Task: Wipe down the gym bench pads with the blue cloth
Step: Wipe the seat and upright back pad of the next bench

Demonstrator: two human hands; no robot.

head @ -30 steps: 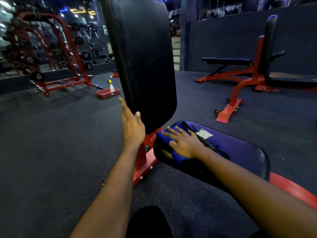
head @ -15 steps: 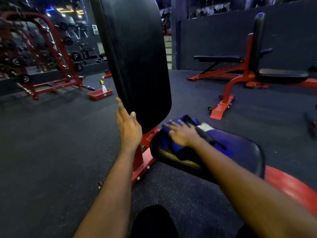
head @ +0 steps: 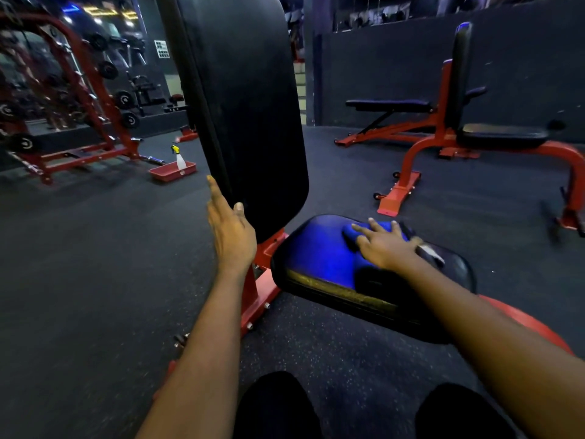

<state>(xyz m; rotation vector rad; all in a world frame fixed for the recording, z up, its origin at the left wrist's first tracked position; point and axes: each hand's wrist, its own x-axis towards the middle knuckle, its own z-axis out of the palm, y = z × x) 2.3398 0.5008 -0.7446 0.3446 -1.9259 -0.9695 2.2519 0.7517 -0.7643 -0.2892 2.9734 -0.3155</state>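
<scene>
Wiping: right hand (head: 386,245) flat, fingers spread, pressing cloth (head: 349,234) on seat (head: 316,258).
Left hand (head: 232,236): open, braced on backrest (head: 247,106) above seat.
Risk: unpinched cloth bunches, skips seat's near edge.

Two hands (head: 232,236) (head: 387,245), one blue cloth (head: 349,234), three benches (head: 247,106) (head: 387,106) (head: 503,136), one spray bottle (head: 180,160), one tray (head: 167,176)

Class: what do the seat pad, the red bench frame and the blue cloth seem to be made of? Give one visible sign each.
Seat pad: probably vinyl or leatherette over foam; smooth, glossy, reflects blue light.
Red bench frame: painted steel, likely; rigid tubing with bolts.
Blue cloth: soft woven or microfibre fabric; it bunches in matte folds.
</scene>
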